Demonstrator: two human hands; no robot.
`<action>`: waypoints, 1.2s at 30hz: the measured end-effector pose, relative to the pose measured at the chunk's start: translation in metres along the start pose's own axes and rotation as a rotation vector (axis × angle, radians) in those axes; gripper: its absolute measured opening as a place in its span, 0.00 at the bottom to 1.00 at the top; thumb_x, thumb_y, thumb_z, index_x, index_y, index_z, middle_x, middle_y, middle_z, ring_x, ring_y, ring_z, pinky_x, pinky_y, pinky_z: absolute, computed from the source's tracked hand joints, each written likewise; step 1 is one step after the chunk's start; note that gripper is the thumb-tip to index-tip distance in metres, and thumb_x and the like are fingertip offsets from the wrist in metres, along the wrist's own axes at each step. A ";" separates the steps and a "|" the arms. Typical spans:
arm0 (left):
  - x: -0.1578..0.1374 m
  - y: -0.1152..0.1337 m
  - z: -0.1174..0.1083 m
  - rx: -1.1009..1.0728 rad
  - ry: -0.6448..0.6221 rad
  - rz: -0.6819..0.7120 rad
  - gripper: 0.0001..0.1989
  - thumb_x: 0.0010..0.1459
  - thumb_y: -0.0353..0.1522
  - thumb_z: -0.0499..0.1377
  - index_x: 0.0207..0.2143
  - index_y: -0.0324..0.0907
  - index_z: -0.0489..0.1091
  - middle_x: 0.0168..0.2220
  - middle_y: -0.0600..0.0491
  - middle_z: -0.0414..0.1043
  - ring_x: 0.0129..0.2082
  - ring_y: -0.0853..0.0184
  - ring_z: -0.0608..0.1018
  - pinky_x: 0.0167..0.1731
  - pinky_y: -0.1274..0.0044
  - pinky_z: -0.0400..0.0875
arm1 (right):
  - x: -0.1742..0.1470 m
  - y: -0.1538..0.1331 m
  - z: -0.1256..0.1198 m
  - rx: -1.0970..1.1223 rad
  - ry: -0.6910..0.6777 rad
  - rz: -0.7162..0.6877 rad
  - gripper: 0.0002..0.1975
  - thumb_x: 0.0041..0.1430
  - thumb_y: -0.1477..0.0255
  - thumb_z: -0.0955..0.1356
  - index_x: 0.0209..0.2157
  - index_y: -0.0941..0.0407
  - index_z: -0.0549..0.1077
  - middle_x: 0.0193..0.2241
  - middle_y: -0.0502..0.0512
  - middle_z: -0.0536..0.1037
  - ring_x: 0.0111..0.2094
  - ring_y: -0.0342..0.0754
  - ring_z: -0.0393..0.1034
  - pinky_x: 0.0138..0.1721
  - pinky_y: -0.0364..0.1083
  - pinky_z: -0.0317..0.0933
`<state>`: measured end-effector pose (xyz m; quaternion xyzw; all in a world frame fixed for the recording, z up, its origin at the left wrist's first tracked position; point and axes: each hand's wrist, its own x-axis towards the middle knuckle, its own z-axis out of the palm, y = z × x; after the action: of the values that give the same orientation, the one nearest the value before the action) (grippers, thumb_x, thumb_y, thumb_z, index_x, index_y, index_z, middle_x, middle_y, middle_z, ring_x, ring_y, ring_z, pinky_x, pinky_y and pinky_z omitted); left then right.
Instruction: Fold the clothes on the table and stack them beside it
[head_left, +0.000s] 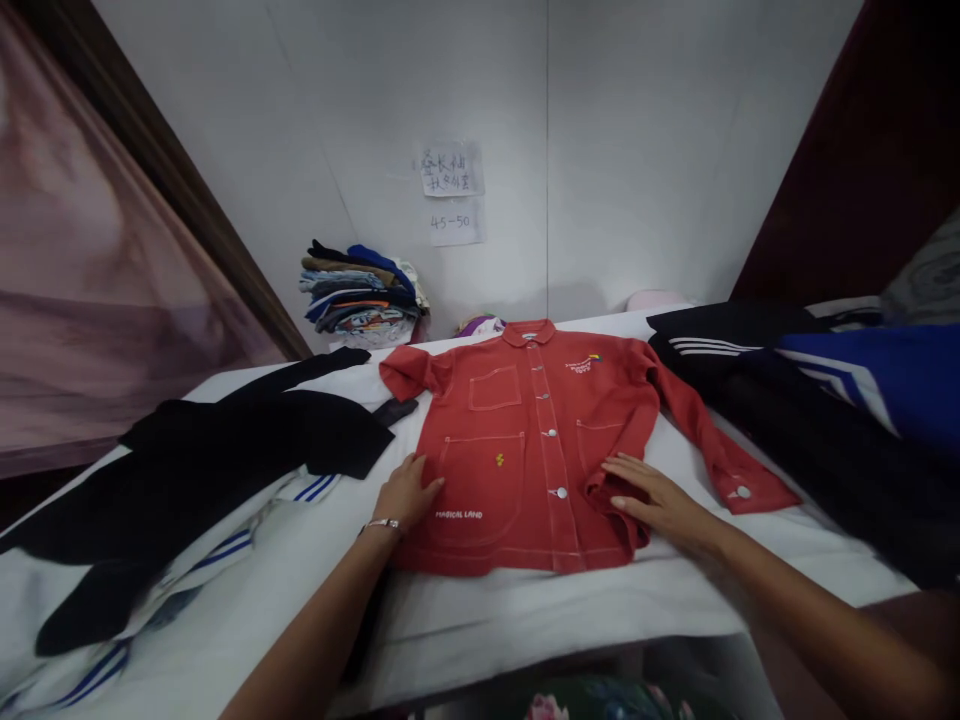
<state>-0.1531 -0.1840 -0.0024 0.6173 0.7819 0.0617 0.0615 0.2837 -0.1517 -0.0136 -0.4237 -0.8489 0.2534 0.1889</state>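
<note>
A red button-up jacket (491, 410) with white stitching lies front up, its collar away from me. Its sleeve on the left is folded in short; the other sleeve (694, 410) stretches out to the lower right. At the jacket's lower left edge rests my left hand (405, 492), open, with the thumb apart on the cloth. My right hand (660, 500) touches the lower right side, where the fabric is rumpled into a fold. Its fingers are extended and apart from the thumb.
White cloth (285, 590) covers the table. Black garments (225, 470) lie on the left, over striped white ones. More dark clothes (787, 430) and a blue garment (892, 370) lie on the right. A folded stack (364, 295) stands by the wall, below paper signs (452, 180).
</note>
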 end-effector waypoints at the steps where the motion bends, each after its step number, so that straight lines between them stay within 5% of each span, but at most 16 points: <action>1: -0.005 0.000 -0.002 -0.023 0.020 -0.031 0.27 0.58 0.40 0.55 0.57 0.36 0.64 0.60 0.39 0.62 0.58 0.54 0.68 0.55 0.68 0.63 | 0.001 -0.003 -0.001 -0.018 -0.024 -0.034 0.29 0.60 0.57 0.64 0.61 0.50 0.63 0.61 0.56 0.64 0.63 0.57 0.52 0.61 0.60 0.49; 4: -0.009 0.004 -0.006 -0.104 0.034 -0.167 0.28 0.57 0.40 0.57 0.57 0.35 0.63 0.54 0.38 0.69 0.54 0.55 0.73 0.50 0.70 0.67 | 0.010 -0.007 -0.005 -0.103 -0.028 -0.069 0.33 0.56 0.64 0.67 0.63 0.52 0.60 0.55 0.60 0.70 0.55 0.57 0.62 0.56 0.58 0.55; 6: -0.007 0.008 -0.008 -0.164 -0.008 -0.267 0.29 0.55 0.41 0.58 0.56 0.33 0.64 0.52 0.38 0.71 0.51 0.54 0.75 0.46 0.71 0.69 | 0.018 -0.006 -0.007 -0.139 0.001 -0.033 0.29 0.53 0.69 0.66 0.59 0.54 0.66 0.46 0.60 0.74 0.47 0.55 0.67 0.50 0.55 0.60; 8: -0.005 0.012 -0.008 -0.221 -0.049 -0.319 0.27 0.54 0.39 0.59 0.53 0.33 0.67 0.49 0.39 0.74 0.49 0.55 0.76 0.44 0.72 0.70 | 0.024 -0.002 -0.009 -0.135 0.017 -0.022 0.20 0.51 0.74 0.64 0.46 0.55 0.76 0.37 0.57 0.76 0.40 0.52 0.68 0.46 0.52 0.61; 11: -0.004 0.015 -0.014 -0.266 -0.037 -0.319 0.21 0.54 0.36 0.59 0.49 0.36 0.70 0.46 0.43 0.76 0.46 0.58 0.78 0.41 0.75 0.70 | 0.019 0.009 -0.016 -0.023 0.093 -0.067 0.11 0.48 0.75 0.62 0.27 0.55 0.76 0.29 0.55 0.74 0.36 0.50 0.68 0.43 0.50 0.63; 16: -0.017 0.014 -0.041 -0.311 0.075 -0.294 0.17 0.56 0.36 0.56 0.48 0.40 0.71 0.46 0.47 0.77 0.47 0.61 0.77 0.41 0.76 0.70 | -0.040 0.041 -0.048 0.309 0.477 0.062 0.13 0.54 0.64 0.58 0.30 0.53 0.72 0.37 0.58 0.76 0.42 0.56 0.70 0.48 0.56 0.64; 18: -0.027 0.014 -0.046 -0.316 0.055 -0.292 0.18 0.57 0.36 0.56 0.48 0.40 0.70 0.46 0.47 0.76 0.46 0.61 0.77 0.41 0.76 0.70 | -0.073 0.055 -0.056 0.473 0.659 0.189 0.14 0.54 0.61 0.59 0.29 0.51 0.71 0.36 0.59 0.77 0.44 0.59 0.71 0.47 0.59 0.65; 20: -0.039 0.014 -0.043 -0.296 -0.012 -0.274 0.19 0.57 0.35 0.57 0.50 0.39 0.69 0.46 0.47 0.76 0.46 0.62 0.78 0.42 0.76 0.70 | -0.101 0.066 -0.056 0.533 0.692 0.259 0.13 0.54 0.58 0.61 0.28 0.49 0.71 0.35 0.59 0.76 0.43 0.61 0.72 0.48 0.60 0.65; 27: -0.076 0.007 -0.014 -0.140 -0.005 -0.256 0.24 0.59 0.39 0.53 0.55 0.38 0.64 0.44 0.42 0.77 0.45 0.57 0.78 0.43 0.72 0.69 | -0.136 0.076 -0.046 0.333 0.398 0.222 0.18 0.51 0.51 0.65 0.21 0.51 0.72 0.39 0.59 0.78 0.49 0.61 0.71 0.56 0.61 0.59; 36: -0.115 0.016 -0.013 -0.182 0.045 -0.286 0.28 0.61 0.41 0.50 0.61 0.39 0.55 0.46 0.43 0.75 0.44 0.55 0.78 0.40 0.70 0.70 | -0.138 0.070 -0.058 0.224 0.302 0.258 0.16 0.53 0.55 0.63 0.32 0.49 0.78 0.41 0.58 0.79 0.48 0.62 0.71 0.52 0.58 0.64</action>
<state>-0.1138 -0.2929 0.0159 0.4902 0.8540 0.1367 0.1081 0.4373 -0.2130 -0.0229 -0.5383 -0.7161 0.3020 0.3259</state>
